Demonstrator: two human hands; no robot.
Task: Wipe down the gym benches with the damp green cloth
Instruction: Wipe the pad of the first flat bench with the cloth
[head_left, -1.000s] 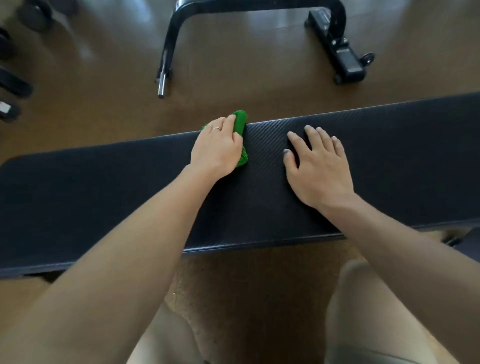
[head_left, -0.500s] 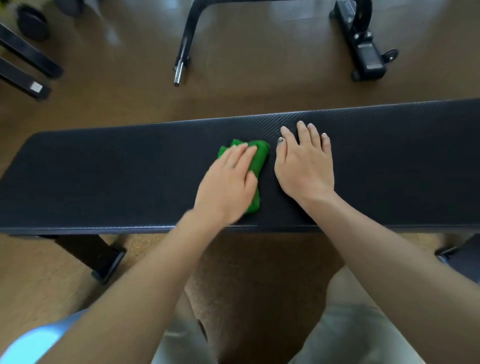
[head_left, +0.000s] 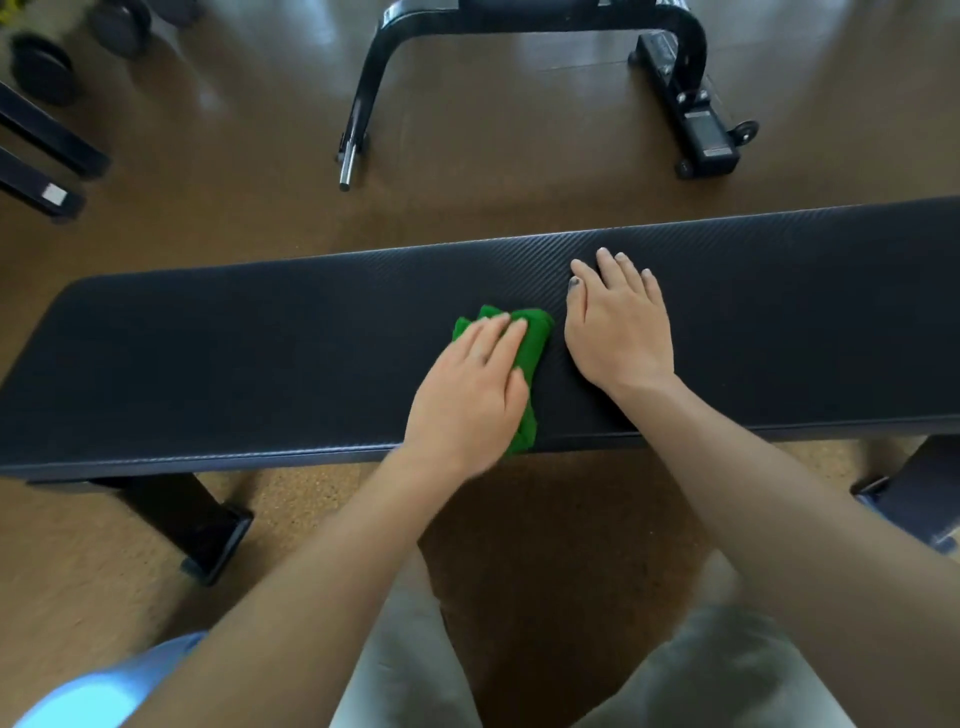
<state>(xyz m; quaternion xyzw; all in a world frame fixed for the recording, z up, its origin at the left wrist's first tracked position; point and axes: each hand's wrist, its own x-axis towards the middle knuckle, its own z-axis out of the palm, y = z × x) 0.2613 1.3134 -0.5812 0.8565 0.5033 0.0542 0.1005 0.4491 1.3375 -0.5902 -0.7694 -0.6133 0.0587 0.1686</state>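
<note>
A long black padded gym bench (head_left: 234, 353) runs across the view from left to right. The green cloth (head_left: 530, 358) lies bunched on the pad near its front edge, mostly covered by my left hand (head_left: 467, 400), which presses flat on it with fingers stretched forward. Just to the right, my right hand (head_left: 618, 332) rests palm down on the bare pad, fingers apart, holding nothing.
The bench's black leg (head_left: 202, 525) stands on the brown floor at the lower left. Behind the bench is a black metal frame (head_left: 374, 78) with a wheeled foot (head_left: 701, 130). Dumbbells (head_left: 41, 67) and dark bars (head_left: 41, 135) lie at the far left.
My left hand has drawn the cloth from the pad's far edge back to its front edge. My right hand has stayed flat on the pad. My view has shifted left along the bench.
</note>
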